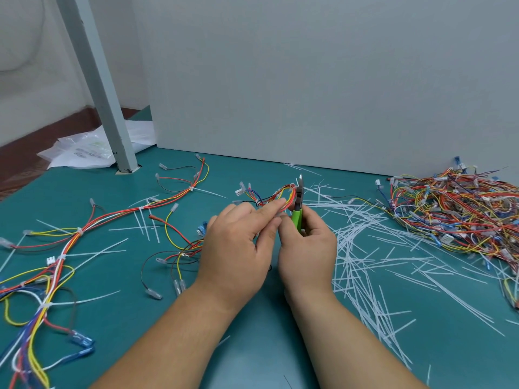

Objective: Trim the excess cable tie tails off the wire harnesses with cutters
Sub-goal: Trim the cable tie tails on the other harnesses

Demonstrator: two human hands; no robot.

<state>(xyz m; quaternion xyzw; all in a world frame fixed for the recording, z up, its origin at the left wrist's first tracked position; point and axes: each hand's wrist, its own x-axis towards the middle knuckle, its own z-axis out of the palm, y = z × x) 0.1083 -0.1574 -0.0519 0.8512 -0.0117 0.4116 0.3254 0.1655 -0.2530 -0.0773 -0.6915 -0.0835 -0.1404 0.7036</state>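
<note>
Pinching the harness [281, 195] in my left grip [236, 248], cutters [297, 206] held in my right grip [306, 248], I should snip close, slowly.

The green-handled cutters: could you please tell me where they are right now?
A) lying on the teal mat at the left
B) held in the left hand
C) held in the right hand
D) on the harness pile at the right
C: the right hand grips the green-handled cutters, blades pointing up beside the wire harness that the left hand pinches.
</note>
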